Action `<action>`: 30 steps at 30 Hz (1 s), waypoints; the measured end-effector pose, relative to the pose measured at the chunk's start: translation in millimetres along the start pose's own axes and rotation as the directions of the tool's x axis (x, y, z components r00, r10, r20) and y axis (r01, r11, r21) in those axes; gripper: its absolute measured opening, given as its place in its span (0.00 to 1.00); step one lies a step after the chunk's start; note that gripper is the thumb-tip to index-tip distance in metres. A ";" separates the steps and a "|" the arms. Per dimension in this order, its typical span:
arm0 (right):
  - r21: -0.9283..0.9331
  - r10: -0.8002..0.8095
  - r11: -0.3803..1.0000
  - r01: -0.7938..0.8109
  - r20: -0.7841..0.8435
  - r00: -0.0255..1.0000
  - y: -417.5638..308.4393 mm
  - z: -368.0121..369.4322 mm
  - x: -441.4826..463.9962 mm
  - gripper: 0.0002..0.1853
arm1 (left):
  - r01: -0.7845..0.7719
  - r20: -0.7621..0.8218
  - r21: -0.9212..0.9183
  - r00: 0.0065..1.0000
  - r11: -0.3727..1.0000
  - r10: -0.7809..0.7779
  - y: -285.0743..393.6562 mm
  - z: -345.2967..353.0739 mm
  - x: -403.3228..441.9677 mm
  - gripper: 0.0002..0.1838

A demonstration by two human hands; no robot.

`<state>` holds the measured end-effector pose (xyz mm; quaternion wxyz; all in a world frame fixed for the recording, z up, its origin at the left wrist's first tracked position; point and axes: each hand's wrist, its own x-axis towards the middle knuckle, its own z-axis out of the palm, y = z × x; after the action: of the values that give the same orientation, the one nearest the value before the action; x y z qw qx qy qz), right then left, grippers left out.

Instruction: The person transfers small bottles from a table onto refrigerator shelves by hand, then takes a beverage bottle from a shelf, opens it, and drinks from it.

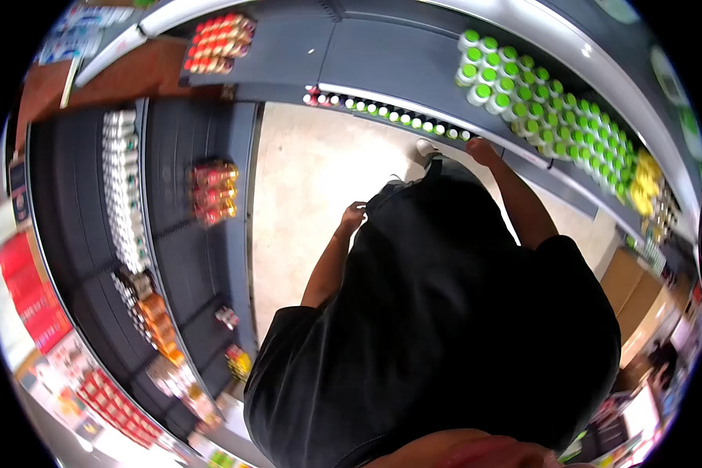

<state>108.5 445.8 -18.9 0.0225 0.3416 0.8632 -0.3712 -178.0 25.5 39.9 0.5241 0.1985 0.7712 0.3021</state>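
Below green-capped bottles [504,87] stands a row of pale-topped bottles [405,119]; whether the hands [482,150] grip anything, I cannot tell.

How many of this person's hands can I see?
2: the left hand is beside the hip; the right hand is by the end of the row of small bottles.
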 end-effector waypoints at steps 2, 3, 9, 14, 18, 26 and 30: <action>0.100 0.206 0.975 -0.200 -0.050 0.977 13.9 38.9 -39.3 0.11 | 0.085 0.073 0.159 0.993 0.984 -0.098 7.3 -17.7 6.5 0.17; 0.211 0.457 0.872 -0.441 -0.032 0.889 -7.9 51.0 -67.9 0.11 | 0.096 0.074 0.178 0.991 0.979 -0.110 -4.1 -25.4 17.3 0.16; 0.216 0.697 0.697 -0.684 0.020 0.717 -94.1 86.5 -211.6 0.13 | 0.094 0.242 0.218 0.959 0.971 -0.148 -69.0 -76.2 74.2 0.17; 0.283 0.756 0.626 -0.726 0.007 0.655 -80.5 102.2 -286.3 0.15 | -0.016 0.308 0.407 0.944 0.913 -0.121 -33.6 -71.8 109.2 0.16; 0.430 0.799 0.540 -0.723 0.008 0.602 -81.8 121.1 -309.5 0.14 | -0.061 0.368 0.240 0.929 0.969 -0.033 22.7 -33.7 124.5 0.16; 0.614 0.748 0.583 -0.531 -0.150 0.647 -73.1 74.0 -358.0 0.16 | -0.270 0.619 0.493 0.777 0.827 -0.115 99.0 110.5 94.2 0.17; 0.875 0.893 0.319 -0.363 -0.149 0.424 -30.5 85.2 -436.2 0.15 | -0.616 0.793 0.586 0.569 0.527 -0.217 116.2 188.5 95.9 0.18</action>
<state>405.7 125.0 66.1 -0.2481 0.7504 0.3541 -0.4999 -40.0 219.7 1.6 0.6040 0.6312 0.4620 -0.1526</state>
